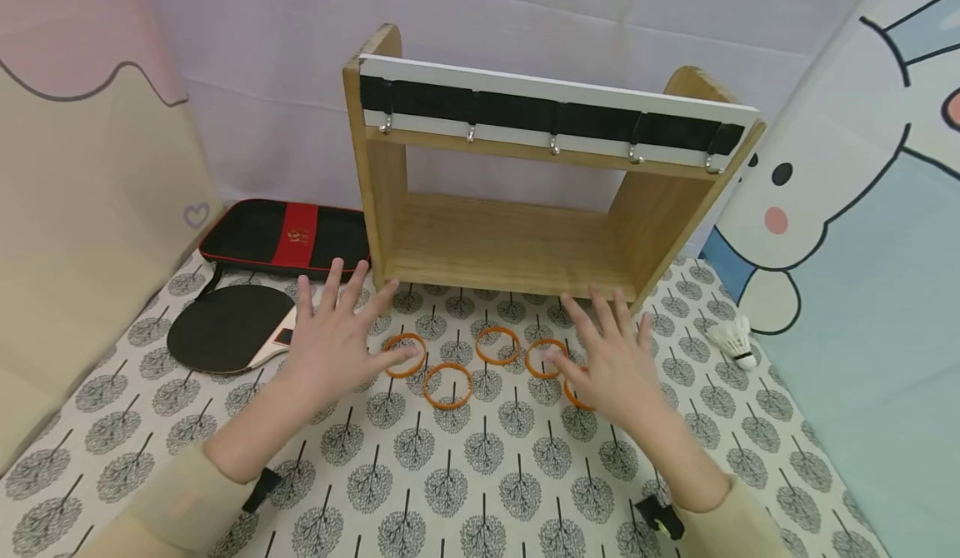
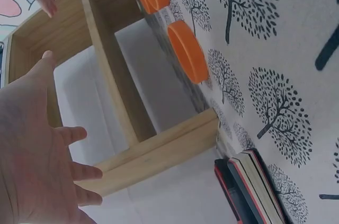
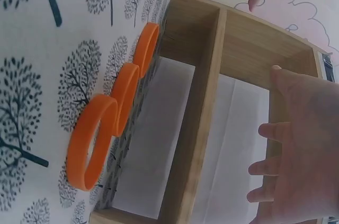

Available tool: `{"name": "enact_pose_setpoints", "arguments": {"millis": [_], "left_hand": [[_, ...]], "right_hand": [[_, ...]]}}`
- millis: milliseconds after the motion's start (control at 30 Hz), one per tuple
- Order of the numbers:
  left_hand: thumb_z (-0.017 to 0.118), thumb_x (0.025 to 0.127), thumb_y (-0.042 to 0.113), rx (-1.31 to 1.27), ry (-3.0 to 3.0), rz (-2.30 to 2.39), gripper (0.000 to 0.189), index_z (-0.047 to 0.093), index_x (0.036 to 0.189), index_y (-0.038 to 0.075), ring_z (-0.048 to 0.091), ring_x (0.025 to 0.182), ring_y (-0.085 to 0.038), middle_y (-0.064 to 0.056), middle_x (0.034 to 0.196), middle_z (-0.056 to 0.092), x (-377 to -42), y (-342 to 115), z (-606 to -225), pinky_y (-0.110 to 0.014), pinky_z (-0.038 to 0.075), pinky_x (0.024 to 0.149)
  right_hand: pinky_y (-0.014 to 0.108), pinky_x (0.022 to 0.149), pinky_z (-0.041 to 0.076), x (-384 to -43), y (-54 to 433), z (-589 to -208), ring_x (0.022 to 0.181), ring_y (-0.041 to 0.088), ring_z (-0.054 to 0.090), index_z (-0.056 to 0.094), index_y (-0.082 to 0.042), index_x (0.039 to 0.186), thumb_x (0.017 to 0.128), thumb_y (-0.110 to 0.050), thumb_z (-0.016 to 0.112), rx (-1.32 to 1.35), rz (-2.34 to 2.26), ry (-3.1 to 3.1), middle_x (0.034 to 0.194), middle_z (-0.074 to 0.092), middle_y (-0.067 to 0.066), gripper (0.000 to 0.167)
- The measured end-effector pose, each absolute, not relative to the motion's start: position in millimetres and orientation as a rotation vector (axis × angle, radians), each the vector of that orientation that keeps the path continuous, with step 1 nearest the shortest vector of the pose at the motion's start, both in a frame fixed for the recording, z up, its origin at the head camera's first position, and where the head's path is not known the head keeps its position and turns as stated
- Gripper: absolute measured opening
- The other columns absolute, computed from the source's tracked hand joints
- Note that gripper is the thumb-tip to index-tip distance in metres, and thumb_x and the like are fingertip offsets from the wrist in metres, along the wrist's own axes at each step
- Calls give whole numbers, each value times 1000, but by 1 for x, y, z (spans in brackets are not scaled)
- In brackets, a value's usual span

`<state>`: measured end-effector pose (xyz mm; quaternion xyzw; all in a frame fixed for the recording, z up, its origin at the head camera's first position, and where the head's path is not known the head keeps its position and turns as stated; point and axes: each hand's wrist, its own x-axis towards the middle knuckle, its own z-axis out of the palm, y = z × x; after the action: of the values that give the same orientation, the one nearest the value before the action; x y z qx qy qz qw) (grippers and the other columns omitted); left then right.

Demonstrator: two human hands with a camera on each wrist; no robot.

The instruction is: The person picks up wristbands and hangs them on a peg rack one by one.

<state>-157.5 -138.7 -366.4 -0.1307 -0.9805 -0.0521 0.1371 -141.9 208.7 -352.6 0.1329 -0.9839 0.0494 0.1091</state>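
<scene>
Left hand (image 1: 333,346): nearest the wearer with its twin; fingers spread wide, thumb reaching toward 3 o'clock, nothing held.
Right hand (image 1: 615,366): fingers likewise fanned, thumb toward 9 o'clock, nothing held; both wrist views show the hands raised clear of the cloth.
Right-end ring (image 1: 571,396): on the cloth at 8 o'clock from the right palm, partly hidden by that thumb.
Front-left ring (image 1: 447,408): between 4 and 5 o'clock from the left thumb tip, the nearer thumb.
Inner right ring (image 1: 528,364): at 9 o'clock from the right palm, the thumb overlapping it from above.
Left-end ring (image 1: 405,376): at 3 o'clock from the left palm, below that thumb's tip.
Middle ring (image 1: 498,363): between the thumbs, nearer the right, at its 9 o'clock.
Ring axes: all five orange, round and flat, so no long axis; their loose row runs 9 to 3 o'clock.
Wooden rack (image 1: 510,241): at 12 o'clock beyond the rings, its upper strip (image 1: 517,115) bearing five bare hooks, also lined 9 to 3.
</scene>
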Motion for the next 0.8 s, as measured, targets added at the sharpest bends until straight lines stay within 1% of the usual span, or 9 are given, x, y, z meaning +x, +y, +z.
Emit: {"name": "enact_pose_setpoints", "arguments": {"millis": [100, 200, 367, 500, 600, 733, 800], "left_hand": [[43, 74, 83, -378, -2840, -142, 93, 29, 149, 29, -14, 144, -31, -13, 158, 10, -158, -140, -365, -63, -12, 110], [41, 74, 84, -382, -2844, -118, 94, 27, 149, 30, -14, 144, -30, -12, 158, 9, -160, -141, -364, -62, -12, 110], [36, 73, 87, -399, -2837, -103, 96, 26, 149, 29, -15, 144, -28, -12, 158, 11, -161, -144, -362, -63, -7, 111], [42, 74, 84, -422, -2835, -116, 97, 25, 150, 26, -12, 145, -28, -13, 157, 14, -160, -147, -363, -62, -8, 112], [47, 74, 80, -449, -2835, -136, 97, 24, 150, 24, -7, 145, -29, -13, 157, 16, -160, -149, -364, -61, -7, 112], [50, 75, 78, -494, -2825, -156, 98, 23, 151, 21, 0, 146, -31, -13, 156, 19, -160, -151, -367, -61, 1, 113], [52, 75, 76, -509, -2818, -164, 100, 23, 151, 19, 4, 146, -31, -14, 155, 21, -161, -151, -370, -62, 5, 113]], "right_hand": [[72, 106, 1, -142, 211, -349, 143, 41, 1, 21, -28, 151, 89, -61, 48, 380, 170, -2883, 159, 7, 11, 75], [72, 106, 0, -141, 216, -345, 144, 38, -3, 21, -28, 151, 88, -60, 50, 368, 209, -2869, 159, 3, 8, 76], [69, 107, -3, -140, 229, -333, 144, 39, -3, 18, -28, 151, 89, -60, 50, 321, 246, -2831, 159, 0, 7, 76], [69, 108, 0, -139, 243, -323, 144, 38, -4, 17, -25, 152, 91, -57, 49, 270, 307, -2798, 159, 1, 10, 76], [69, 108, 5, -140, 257, -318, 144, 38, -4, 15, -22, 152, 92, -53, 50, 246, 356, -2755, 158, 3, 14, 77], [68, 108, 11, -144, 275, -317, 143, 41, 2, 15, -17, 152, 94, -44, 54, 219, 457, -2672, 158, 7, 16, 75], [66, 109, 14, -148, 283, -319, 143, 40, 6, 15, -16, 152, 95, -40, 54, 196, 521, -2635, 158, 8, 15, 73]]}}
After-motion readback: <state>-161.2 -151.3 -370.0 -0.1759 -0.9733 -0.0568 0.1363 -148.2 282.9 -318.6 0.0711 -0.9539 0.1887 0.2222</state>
